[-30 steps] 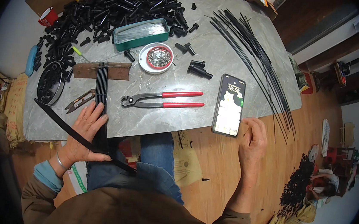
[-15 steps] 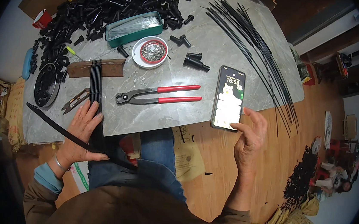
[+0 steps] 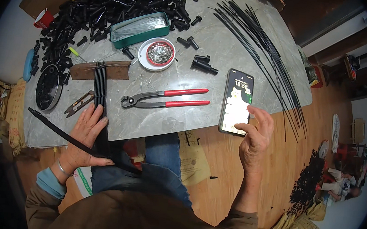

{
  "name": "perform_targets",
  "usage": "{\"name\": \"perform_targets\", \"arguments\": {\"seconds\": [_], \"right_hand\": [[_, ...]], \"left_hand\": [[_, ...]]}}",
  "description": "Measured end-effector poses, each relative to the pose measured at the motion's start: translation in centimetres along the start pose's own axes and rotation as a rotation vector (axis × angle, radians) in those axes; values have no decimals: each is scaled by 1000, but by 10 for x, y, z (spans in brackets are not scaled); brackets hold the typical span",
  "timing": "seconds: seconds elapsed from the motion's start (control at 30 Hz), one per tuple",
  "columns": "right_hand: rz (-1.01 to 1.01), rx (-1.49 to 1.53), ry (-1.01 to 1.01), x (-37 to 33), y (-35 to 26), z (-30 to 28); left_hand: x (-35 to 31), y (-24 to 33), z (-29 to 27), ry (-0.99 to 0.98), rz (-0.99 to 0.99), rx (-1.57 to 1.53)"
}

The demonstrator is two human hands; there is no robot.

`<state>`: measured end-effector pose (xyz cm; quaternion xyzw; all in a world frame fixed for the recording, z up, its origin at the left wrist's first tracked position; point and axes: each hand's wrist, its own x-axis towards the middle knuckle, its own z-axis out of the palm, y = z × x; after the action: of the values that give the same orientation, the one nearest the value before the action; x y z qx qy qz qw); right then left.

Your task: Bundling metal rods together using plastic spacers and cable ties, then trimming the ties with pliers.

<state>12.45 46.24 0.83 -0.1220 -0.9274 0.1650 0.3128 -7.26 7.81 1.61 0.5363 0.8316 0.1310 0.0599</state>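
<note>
My left hand [image 3: 85, 136] rests with outstretched fingers on a bundle of thin black rods [image 3: 100, 86], which crosses the table edge toward my lap. A black strip [image 3: 52, 126] passes between its thumb and fingers. The rods' far end lies on a brown angled piece [image 3: 121, 71]. My right hand [image 3: 255, 137] is over the lower right of a lit phone [image 3: 236, 106], thumb and forefinger apart; whether the thumb touches the screen I cannot tell. The phone lies at the table's front edge. Between the hands lie red-handled pincers [image 3: 167, 98]; thread snips [image 3: 79, 103] sit beside my left fingers.
A heap of black plastic fittings [image 3: 114, 8] covers the table's far left. Near it stand a green box of thin wires [image 3: 135, 41] and a white dish of metal bits [image 3: 142, 60]. Long black rods [image 3: 264, 51] lie at right. Beyond, a person [image 3: 340, 182] sits by a dark pile.
The view has shifted slightly, moving the table's things a little to the right in the picture. My right thumb and forefinger have moved slightly over the phone; my left hand keeps its place.
</note>
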Motion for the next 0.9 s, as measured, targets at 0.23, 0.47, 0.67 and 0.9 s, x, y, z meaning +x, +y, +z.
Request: {"name": "perform_targets", "arguments": {"seconds": [0.23, 0.47, 0.67, 0.9], "right_hand": [[75, -316, 8, 16, 11, 12], [137, -115, 156, 8, 14, 6], [246, -57, 116, -14, 11, 4], [262, -22, 151, -20, 10, 4]], "left_hand": [[0, -1, 1, 5, 14, 0], [0, -1, 2, 14, 22, 16], [-2, 0, 1, 1, 11, 21], [-2, 1, 2, -2, 7, 18]]}}
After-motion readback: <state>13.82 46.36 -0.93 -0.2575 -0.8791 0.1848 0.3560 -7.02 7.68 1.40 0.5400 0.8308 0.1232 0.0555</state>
